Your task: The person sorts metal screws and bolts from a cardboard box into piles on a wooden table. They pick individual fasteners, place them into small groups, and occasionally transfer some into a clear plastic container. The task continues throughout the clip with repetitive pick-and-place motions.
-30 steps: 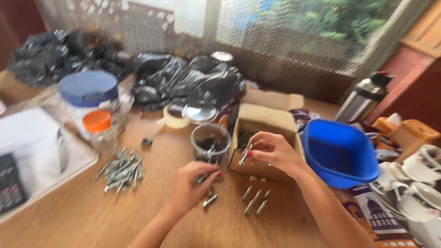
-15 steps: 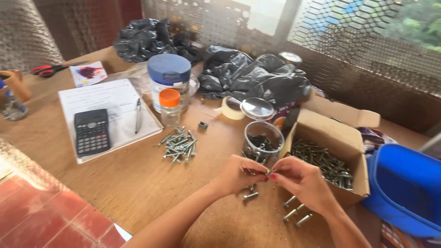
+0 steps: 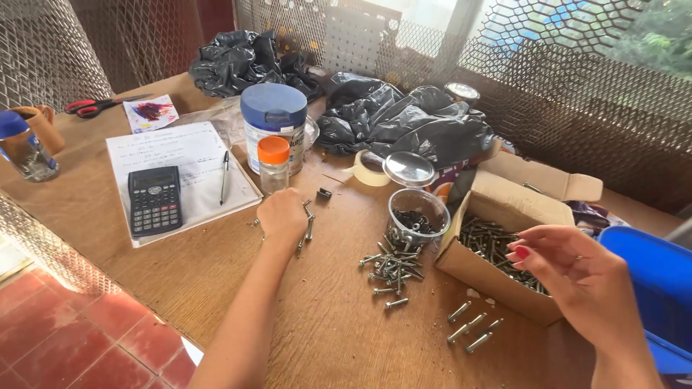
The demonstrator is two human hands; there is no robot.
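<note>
Left hand (image 3: pixel 282 216) has moved onto bolts (image 3: pixel 308 225), gripping them; right hand (image 3: pixel 577 277) hovers loosely open, empty, over wooden table (image 3: pixel 331 324).

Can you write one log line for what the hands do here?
left hand: closed on bolts | right hand: open over cardboard box | table: wood

Silver-grey bolts (image 3: pixel 393 265) right of the left hand (image 3: pixel 282 218); orange-capped clear jar (image 3: pixel 274 165) just above it, blue-lidded white tub (image 3: pixel 273 122) beyond; black calculator (image 3: pixel 153 200) to its left; brown cardboard box (image 3: pixel 504 248) by the red-nailed right hand (image 3: pixel 577 277); blue tub (image 3: pixel 659 288) beyond that hand
</note>
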